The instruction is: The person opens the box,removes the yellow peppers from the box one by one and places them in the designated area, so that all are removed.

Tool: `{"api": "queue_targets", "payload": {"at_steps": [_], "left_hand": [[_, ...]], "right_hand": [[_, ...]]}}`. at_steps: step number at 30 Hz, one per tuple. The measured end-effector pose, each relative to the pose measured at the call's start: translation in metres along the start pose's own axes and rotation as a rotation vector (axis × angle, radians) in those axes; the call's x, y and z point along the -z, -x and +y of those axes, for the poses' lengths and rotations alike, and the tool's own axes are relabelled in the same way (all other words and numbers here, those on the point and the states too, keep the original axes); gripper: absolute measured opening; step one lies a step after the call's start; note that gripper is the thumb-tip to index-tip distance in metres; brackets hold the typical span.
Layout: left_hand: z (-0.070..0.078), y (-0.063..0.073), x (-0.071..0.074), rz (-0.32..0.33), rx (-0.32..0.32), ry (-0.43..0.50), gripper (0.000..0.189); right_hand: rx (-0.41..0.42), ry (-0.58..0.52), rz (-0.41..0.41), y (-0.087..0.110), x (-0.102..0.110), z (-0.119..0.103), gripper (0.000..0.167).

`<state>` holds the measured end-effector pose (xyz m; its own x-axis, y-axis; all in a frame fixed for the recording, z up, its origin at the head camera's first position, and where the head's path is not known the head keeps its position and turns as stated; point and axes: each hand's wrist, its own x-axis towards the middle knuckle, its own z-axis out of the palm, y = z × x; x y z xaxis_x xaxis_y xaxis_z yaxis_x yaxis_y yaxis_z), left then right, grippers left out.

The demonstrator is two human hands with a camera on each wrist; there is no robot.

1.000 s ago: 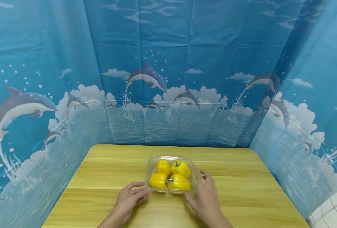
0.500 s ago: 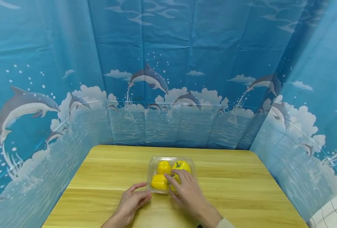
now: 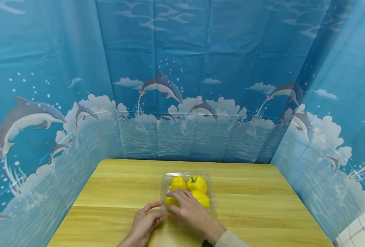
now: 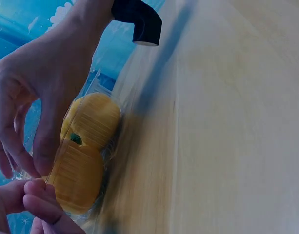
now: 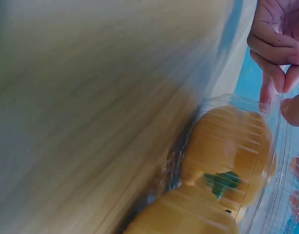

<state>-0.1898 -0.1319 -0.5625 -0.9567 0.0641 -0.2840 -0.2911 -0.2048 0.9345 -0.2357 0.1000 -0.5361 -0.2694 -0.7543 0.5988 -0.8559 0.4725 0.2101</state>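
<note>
A clear plastic clamshell box (image 3: 186, 173) sits on the table with several yellow bell peppers (image 3: 197, 184) inside. At its near left corner, my left hand (image 3: 145, 221) pinches the rim between thumb and index finger. My right hand (image 3: 190, 211) reaches across the front of the box and covers part of the front left pepper. In the left wrist view, the right hand's (image 4: 51, 73) thumb and fingertips grip the rim close to the left hand's fingertips. The right wrist view shows the right thumb (image 5: 293, 111) at the rim, with green stems visible through the ridged plastic.
The box stands on a light wood-grain table (image 3: 262, 206). Blue curtains (image 3: 185, 137) printed with dolphins surround its back and sides. White tiles (image 3: 361, 226) show at the lower right. A dark band (image 4: 137, 19) is on the right wrist.
My right hand has moved left from the box's right side, across the front rim to near the left corner. My left hand stays at the left corner.
</note>
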Motion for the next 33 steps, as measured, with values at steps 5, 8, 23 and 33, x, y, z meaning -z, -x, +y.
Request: {"api": "queue_targets", "payload": {"at_steps": [5,8,23,33], "left_hand": [[-0.003,-0.001,-0.005,0.033,-0.001,0.037,0.057],[-0.004,-0.002,-0.007,0.042,-0.003,0.044,0.055],[-0.005,0.004,-0.003,0.023,-0.008,-0.01,0.06],[-0.007,0.011,-0.001,-0.002,0.008,-0.035,0.06]], "right_hand": [[-0.008,0.019,0.016,-0.004,-0.008,-0.003,0.015],[0.002,0.069,0.007,-0.005,-0.01,-0.006,0.015],[0.009,0.066,0.09,-0.008,-0.009,-0.012,0.015],[-0.074,0.075,0.215,-0.046,0.028,0.011,0.009]]}}
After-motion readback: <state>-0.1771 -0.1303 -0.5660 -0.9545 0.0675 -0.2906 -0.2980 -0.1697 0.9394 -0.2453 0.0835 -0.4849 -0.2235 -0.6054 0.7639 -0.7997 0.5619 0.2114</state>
